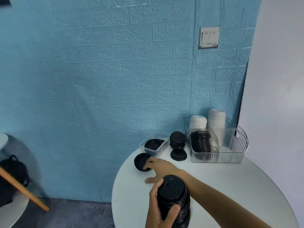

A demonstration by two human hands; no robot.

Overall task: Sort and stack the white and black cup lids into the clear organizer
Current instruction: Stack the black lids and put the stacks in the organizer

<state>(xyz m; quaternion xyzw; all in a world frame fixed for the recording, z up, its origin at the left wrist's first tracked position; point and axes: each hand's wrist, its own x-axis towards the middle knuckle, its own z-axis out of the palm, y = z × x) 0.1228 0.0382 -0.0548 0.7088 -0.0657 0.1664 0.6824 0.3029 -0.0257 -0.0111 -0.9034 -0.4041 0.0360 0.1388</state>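
A: Start at the fingers. What is the left hand (162, 209) doing?

B: Its fingers and thumb are curled round a tall stack of black lids (173, 201), held above the table's near edge, at about six o'clock on the round white table (230, 186).

A: And the right hand (158, 168)?

B: It reaches across from the lower right to a single black lid (142, 162) at about nine o'clock. The fingertips are on that lid, curled at its near rim; the thumb sticks out toward six o'clock, flat over the table. Whether the lid is truly pinched, I cannot tell.

A: Further out?

B: At eleven o'clock a small clear tub (154, 143) holds a black lid. Just right of it, a short pile of black lids (177, 139), with one more black lid (178, 155) lying in front.

A: The organizer?

B: The clear organizer (230, 155) stands at one o'clock against the blue brick-patterned wall (115, 71). Its front left compartment holds a row of black lids (200, 142) on edge; behind stand two stacks of white lids (207, 122).
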